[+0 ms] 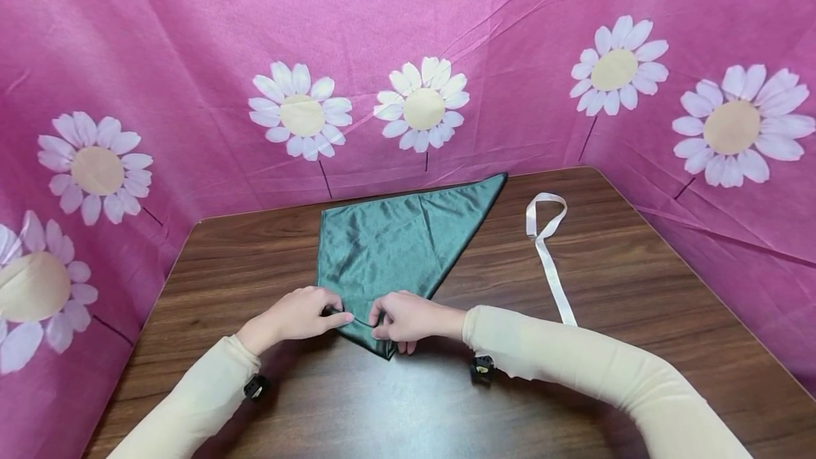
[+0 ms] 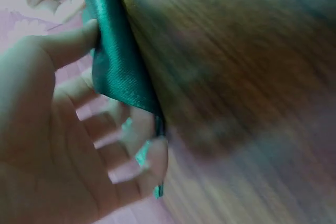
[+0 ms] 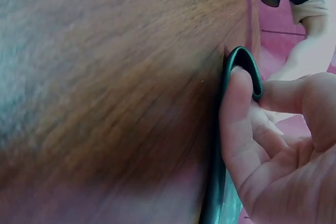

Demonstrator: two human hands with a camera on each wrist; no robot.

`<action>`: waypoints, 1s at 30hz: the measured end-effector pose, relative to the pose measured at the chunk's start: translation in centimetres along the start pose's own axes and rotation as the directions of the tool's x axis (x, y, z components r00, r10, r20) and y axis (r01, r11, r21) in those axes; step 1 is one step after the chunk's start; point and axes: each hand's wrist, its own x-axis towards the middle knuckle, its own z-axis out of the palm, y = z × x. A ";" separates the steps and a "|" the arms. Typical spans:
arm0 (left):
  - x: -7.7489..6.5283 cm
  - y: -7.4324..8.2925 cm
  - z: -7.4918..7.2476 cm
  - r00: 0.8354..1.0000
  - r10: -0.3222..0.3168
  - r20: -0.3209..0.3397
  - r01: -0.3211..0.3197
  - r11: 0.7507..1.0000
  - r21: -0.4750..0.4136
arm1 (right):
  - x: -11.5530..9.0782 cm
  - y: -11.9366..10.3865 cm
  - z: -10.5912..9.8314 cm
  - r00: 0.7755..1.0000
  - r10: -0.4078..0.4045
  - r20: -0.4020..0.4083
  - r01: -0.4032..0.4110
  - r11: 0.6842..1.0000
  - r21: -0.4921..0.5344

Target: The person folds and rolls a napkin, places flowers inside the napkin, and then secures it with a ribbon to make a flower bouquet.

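While left hand (image 1: 306,312) pinches folded near edge of glossy green pointed cloth (image 1: 382,246), thumb extended inward, right hand (image 1: 411,317) pinches alongside, fingers curled; cloth spreads beyond both hands, narrow white looped ribbon (image 1: 553,278) farther right.

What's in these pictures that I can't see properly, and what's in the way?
- Near end of the white ribbon: head view, hidden by the right sleeve.
- Part of the wooden table: head view, covered by the green cloth.
- Fingers of the left hand: left wrist view, blurred and partly behind the cloth.
- Upper end of the left sleeve: head view, cut off by the bottom edge.
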 end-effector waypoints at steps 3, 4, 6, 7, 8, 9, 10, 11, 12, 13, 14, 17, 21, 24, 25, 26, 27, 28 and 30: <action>0.0 0.3 -0.1 0.997 0.009 -0.079 0.000 0.994 0.113 | 0.0 0.0 0.1 1.000 0.027 -0.010 -0.027 1.000 0.005; 0.1 0.4 0.0 0.994 0.035 -0.100 -0.020 0.989 0.146 | 0.0 -0.1 0.1 0.999 0.033 -0.011 -0.033 0.999 -0.002; 0.1 0.6 0.1 0.987 0.114 -0.116 -0.093 0.981 0.169 | 0.1 -0.1 0.2 0.999 0.042 -0.011 -0.042 0.999 -0.022; 0.1 0.7 0.2 0.982 0.156 -0.108 -0.138 0.977 0.160 | 0.1 -0.2 0.3 0.999 0.044 -0.011 -0.045 0.998 -0.034; 0.2 0.7 0.2 0.977 0.196 -0.087 -0.184 0.973 0.137 | 0.1 -0.2 0.3 0.999 0.045 -0.010 -0.045 0.998 -0.048; 0.2 0.8 0.2 0.971 0.232 -0.063 -0.224 0.968 0.108 | 0.2 -0.2 0.3 0.999 0.046 -0.009 -0.046 0.997 -0.057; 0.2 0.8 0.2 0.966 0.255 -0.040 -0.252 0.964 0.082 | 0.2 -0.2 0.3 0.999 0.046 -0.008 -0.047 0.997 -0.067; 0.2 0.8 0.3 0.962 0.271 -0.021 -0.270 0.961 0.056 | 0.2 -0.2 0.4 0.999 0.047 -0.007 -0.048 0.996 -0.072; 0.3 0.9 0.3 0.959 0.282 -0.009 -0.281 0.959 0.039 | 0.2 -0.2 0.4 0.999 0.048 -0.008 -0.049 0.996 -0.074; 0.3 0.8 0.4 0.958 0.287 -0.002 -0.287 0.958 0.032 | 0.2 -0.2 0.4 0.999 0.051 -0.007 -0.051 0.996 -0.075; 0.3 0.8 0.4 0.957 0.291 0.000 -0.291 0.956 0.030 | 0.2 -0.1 0.5 0.999 0.053 -0.006 -0.053 0.996 -0.072; 0.4 0.7 0.6 0.955 0.295 -0.011 -0.294 0.955 0.036 | 0.2 -0.1 0.5 0.998 0.057 -0.005 -0.057 0.997 -0.057; 0.5 0.6 0.8 0.959 0.283 -0.012 -0.283 0.958 0.039 | 0.1 -0.1 0.5 0.998 0.057 -0.006 -0.057 0.997 -0.059; 0.6 0.7 0.9 0.963 0.271 -0.007 -0.270 0.962 0.043 | -0.1 -0.1 0.3 0.999 0.031 -0.019 -0.033 0.993 -0.113; 0.6 0.7 0.9 0.964 0.267 -0.006 -0.267 0.963 0.043 | -0.2 -0.1 0.2 1.000 0.012 -0.026 -0.016 0.989 -0.147; 0.6 0.7 0.9 0.965 0.264 -0.006 -0.263 0.964 0.044 | -0.3 -0.1 0.0 0.999 -0.014 -0.035 0.007 0.982 -0.187; 0.6 0.8 0.8 0.965 0.262 -0.010 -0.261 0.964 0.043 | -0.4 0.0 -0.1 0.998 -0.047 -0.046 0.035 0.973 -0.230; 0.6 0.8 0.9 0.965 0.261 -0.014 -0.260 0.965 0.043 | -0.5 0.0 -0.3 0.995 -0.079 -0.055 0.061 0.961 -0.271; 0.7 0.9 0.9 0.965 0.260 -0.024 -0.259 0.965 0.040 | -0.6 0.1 -0.7 0.988 -0.140 -0.069 0.109 0.935 -0.337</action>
